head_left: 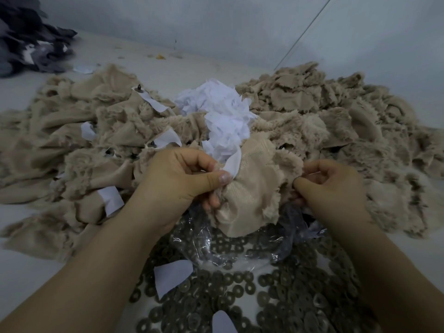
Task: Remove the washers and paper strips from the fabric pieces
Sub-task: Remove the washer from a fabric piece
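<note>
The left hand (182,181) pinches a white paper strip (232,164) against the beige fleece-backed fabric piece (254,188) between thumb and forefinger; the right hand (331,186) pinches the fluffy opposite edge of the same piece. The piece is held just above the clear plastic bag (216,246) and the spread of dull brown ring-shaped washers (283,292) at the near edge of the pale surface (19,260). Handling, as judged: the fabric is light and limp, so it needs support at two edges; the strip is thin and tears easily, so grip it close to its attachment; whether a washer is present on this piece cannot be determined. A heap of loose white paper (223,116) lies beyond, between two piles of beige fabric.
</note>
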`<state>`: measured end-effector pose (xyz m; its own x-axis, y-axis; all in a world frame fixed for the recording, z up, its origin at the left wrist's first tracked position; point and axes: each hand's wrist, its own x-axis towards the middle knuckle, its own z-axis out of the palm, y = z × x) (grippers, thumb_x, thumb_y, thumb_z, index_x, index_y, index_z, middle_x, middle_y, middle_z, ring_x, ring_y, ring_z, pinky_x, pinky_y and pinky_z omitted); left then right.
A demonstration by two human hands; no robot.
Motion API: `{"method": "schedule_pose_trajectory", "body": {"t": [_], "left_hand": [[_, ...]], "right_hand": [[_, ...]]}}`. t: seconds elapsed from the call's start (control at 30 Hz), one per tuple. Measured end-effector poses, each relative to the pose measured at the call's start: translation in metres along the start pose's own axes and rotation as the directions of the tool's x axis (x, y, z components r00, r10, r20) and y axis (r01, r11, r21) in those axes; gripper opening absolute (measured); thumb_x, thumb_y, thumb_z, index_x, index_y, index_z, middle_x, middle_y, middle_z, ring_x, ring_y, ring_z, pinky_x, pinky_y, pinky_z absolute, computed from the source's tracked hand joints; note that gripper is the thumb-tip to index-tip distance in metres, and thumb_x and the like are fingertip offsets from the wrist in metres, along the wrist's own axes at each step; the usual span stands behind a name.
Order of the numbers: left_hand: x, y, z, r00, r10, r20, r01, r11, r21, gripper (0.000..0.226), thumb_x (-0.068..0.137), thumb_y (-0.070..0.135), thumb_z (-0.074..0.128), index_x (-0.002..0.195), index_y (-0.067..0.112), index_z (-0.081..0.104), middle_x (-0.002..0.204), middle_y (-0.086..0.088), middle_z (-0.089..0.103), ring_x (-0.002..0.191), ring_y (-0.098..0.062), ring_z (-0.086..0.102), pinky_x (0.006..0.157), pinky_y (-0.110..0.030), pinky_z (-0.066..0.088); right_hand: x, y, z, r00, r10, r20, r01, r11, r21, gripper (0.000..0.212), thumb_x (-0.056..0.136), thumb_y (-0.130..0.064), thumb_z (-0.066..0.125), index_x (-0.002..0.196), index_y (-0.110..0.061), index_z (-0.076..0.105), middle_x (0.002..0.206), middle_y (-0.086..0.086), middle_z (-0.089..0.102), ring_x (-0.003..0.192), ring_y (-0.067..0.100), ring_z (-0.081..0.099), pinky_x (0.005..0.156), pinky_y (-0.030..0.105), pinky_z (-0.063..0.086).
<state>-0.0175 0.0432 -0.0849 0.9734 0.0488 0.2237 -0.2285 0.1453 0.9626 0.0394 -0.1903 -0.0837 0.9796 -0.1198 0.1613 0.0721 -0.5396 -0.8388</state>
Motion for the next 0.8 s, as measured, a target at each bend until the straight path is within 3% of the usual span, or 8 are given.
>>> {"method": "schedule_pose_trajectory", "body": {"t": [0.13,0.23,0.33,0.43,0.5,0.57,0.7,0.8], "left_hand": [[-0.002,-0.001,0.002,1.000,-0.009,0.014,0.009,1.000,0.014,0.024,0.065,0.018,0.079,0.069,-0.002,0.066,0.049,-0.017,0.060,0.038,-0.020,0.055,0.041,-0.025,0.048],[-0.002,0.000,0.002,1.000,-0.020,0.008,0.020,1.000,0.019,0.017,0.064,0.017,0.079,0.066,0.004,0.069,0.048,-0.017,0.059,0.037,-0.020,0.055,0.041,-0.025,0.048],[-0.001,0.000,0.001,1.000,-0.024,0.011,0.024,1.000,0.013,0.021,0.063,0.018,0.079,0.067,0.001,0.068,0.049,-0.018,0.059,0.038,-0.020,0.056,0.041,-0.025,0.048],[-0.002,0.000,0.002,0.999,-0.036,0.036,0.036,0.999,-0.023,0.018,0.061,0.018,0.081,0.067,0.005,0.070,0.050,-0.019,0.059,0.039,-0.021,0.056,0.040,-0.025,0.048],[-0.002,0.000,0.003,0.998,-0.038,0.051,0.040,0.998,-0.038,0.018,0.060,0.019,0.083,0.067,0.008,0.071,0.049,-0.018,0.059,0.038,-0.021,0.056,0.040,-0.025,0.047],[-0.002,0.000,0.003,0.997,-0.033,0.063,0.035,0.998,-0.044,0.019,0.060,0.017,0.086,0.067,0.009,0.071,0.049,-0.017,0.059,0.038,-0.020,0.057,0.041,-0.024,0.047],[-0.002,0.000,0.003,0.995,-0.033,0.089,0.038,0.998,-0.052,0.017,0.061,0.016,0.087,0.066,0.010,0.072,0.050,-0.016,0.060,0.039,-0.021,0.058,0.041,-0.024,0.047],[-0.002,-0.001,0.005,0.997,-0.034,0.076,0.037,0.999,-0.036,0.017,0.059,0.019,0.083,0.066,0.009,0.071,0.050,-0.018,0.060,0.039,-0.021,0.057,0.040,-0.024,0.047]], "right_hand": [[0.002,0.003,-0.002,0.977,-0.211,-0.035,0.177,0.889,-0.423,0.016,0.072,-0.014,0.077,0.068,-0.024,0.065,0.058,-0.007,0.064,0.059,0.010,0.060,0.058,0.015,0.041],[-0.003,-0.001,-0.003,0.958,-0.285,-0.028,0.244,0.863,-0.443,0.006,0.074,-0.011,0.075,0.078,-0.013,0.072,0.060,-0.003,0.064,0.059,0.014,0.061,0.058,0.017,0.041],[-0.015,-0.015,-0.005,0.940,-0.339,-0.041,0.324,0.924,-0.204,0.010,0.075,-0.020,0.075,0.081,-0.028,0.073,0.058,-0.009,0.066,0.057,0.004,0.066,0.061,0.011,0.052],[-0.024,-0.026,0.002,0.962,-0.170,0.212,0.151,0.983,0.106,0.018,0.079,-0.004,0.075,0.079,-0.022,0.072,0.063,-0.003,0.073,0.057,0.011,0.072,0.057,0.020,0.059],[-0.022,-0.022,0.007,0.955,-0.080,0.284,0.043,0.990,0.134,0.024,0.080,0.009,0.072,0.078,-0.015,0.070,0.062,0.002,0.074,0.056,0.015,0.073,0.054,0.021,0.058],[-0.019,-0.019,0.010,0.967,-0.057,0.250,0.023,0.991,0.134,0.024,0.081,0.009,0.073,0.078,-0.015,0.071,0.064,0.005,0.074,0.057,0.017,0.073,0.056,0.023,0.059],[-0.016,-0.015,0.011,0.973,-0.085,0.215,0.017,0.954,0.300,0.023,0.082,0.006,0.074,0.080,-0.016,0.071,0.068,0.003,0.075,0.062,0.017,0.073,0.059,0.025,0.060],[-0.020,-0.019,0.009,0.913,-0.060,0.404,-0.178,0.833,0.524,0.029,0.083,0.011,0.068,0.071,-0.016,0.072,0.068,0.008,0.073,0.058,0.018,0.071,0.052,0.024,0.058]]}}
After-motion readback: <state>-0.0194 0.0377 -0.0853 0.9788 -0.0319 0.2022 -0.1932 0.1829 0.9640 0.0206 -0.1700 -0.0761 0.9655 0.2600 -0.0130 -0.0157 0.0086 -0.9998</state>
